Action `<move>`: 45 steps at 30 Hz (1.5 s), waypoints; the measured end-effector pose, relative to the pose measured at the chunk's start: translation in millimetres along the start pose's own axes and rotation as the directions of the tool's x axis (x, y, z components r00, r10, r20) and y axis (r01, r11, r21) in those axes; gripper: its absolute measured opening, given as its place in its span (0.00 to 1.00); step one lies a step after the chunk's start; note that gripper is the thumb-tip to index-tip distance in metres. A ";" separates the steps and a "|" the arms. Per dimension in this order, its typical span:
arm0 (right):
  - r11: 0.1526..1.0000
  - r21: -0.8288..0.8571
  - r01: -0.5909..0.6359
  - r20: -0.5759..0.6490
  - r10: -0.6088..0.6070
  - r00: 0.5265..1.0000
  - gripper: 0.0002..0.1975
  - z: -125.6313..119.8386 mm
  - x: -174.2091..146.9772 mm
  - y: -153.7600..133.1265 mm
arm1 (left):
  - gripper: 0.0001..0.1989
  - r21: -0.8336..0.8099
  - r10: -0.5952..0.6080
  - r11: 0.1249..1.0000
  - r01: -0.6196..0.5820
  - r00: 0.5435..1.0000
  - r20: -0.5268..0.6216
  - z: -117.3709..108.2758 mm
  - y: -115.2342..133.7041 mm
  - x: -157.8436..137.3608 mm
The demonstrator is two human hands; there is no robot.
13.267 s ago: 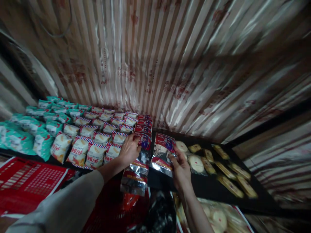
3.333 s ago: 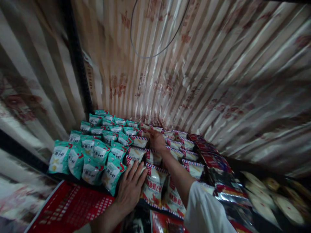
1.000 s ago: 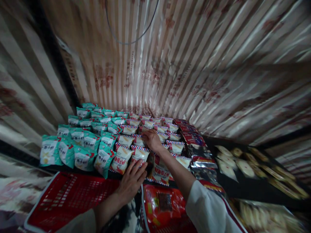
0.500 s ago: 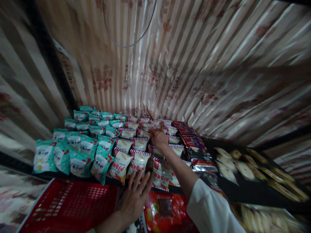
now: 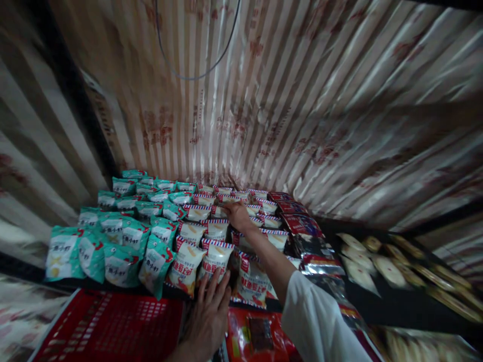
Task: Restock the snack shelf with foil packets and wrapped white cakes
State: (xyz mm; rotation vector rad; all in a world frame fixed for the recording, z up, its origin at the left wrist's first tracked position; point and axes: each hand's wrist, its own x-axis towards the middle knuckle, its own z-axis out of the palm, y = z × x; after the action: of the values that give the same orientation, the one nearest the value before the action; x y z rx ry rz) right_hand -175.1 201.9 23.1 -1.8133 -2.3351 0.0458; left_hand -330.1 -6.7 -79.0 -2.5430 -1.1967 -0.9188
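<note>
My right hand (image 5: 238,215) reaches over the front rows of white snack bags with striped top edges, its fingers drawn together at the upper edge of a white snack bag (image 5: 219,211) in a middle row. The fingertips are partly hidden. My left hand (image 5: 209,314) is open, its fingers stretched out over the lower part of a front snack bag (image 5: 216,255). Another white snack bag (image 5: 249,281) stands just right of it, below my right forearm.
Teal snack bags (image 5: 123,264) stand in rows on the left. Dark red packets (image 5: 302,223) lie at the right, then pale packaged food (image 5: 390,271) on the black shelf (image 5: 403,306). Below are a red basket (image 5: 113,322) and a red package (image 5: 237,347). Striped sheeting (image 5: 226,115) covers the back.
My right hand has shifted slightly left among the white bags. My left hand remains at the front bag, with its fingers closer together. The view has tilted a little.
</note>
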 end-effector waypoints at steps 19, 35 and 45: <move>0.947 0.006 -0.321 -0.120 0.319 0.940 0.17 2.2 20.3 16.5 | 0.13 -0.012 0.003 1.000 -0.003 0.999 -0.036 4.0 -1.6 2.7; 0.862 0.506 -0.034 -0.498 0.324 0.804 0.19 -44.2 -106.0 15.9 | 0.18 -0.086 -0.006 0.996 0.008 1.000 0.028 -7.5 3.0 -1.6; 0.867 0.481 -0.133 -0.583 0.429 0.690 0.14 -11.3 -238.8 -18.2 | 0.14 -0.174 0.003 0.985 -0.008 1.000 -0.025 -17.6 15.0 -23.8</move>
State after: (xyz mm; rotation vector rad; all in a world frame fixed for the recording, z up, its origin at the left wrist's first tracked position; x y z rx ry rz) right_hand -134.1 -33.7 6.5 -1.5971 -1.3902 -0.0759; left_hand -338.4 -38.8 -78.1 -2.6581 -1.1484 -1.0951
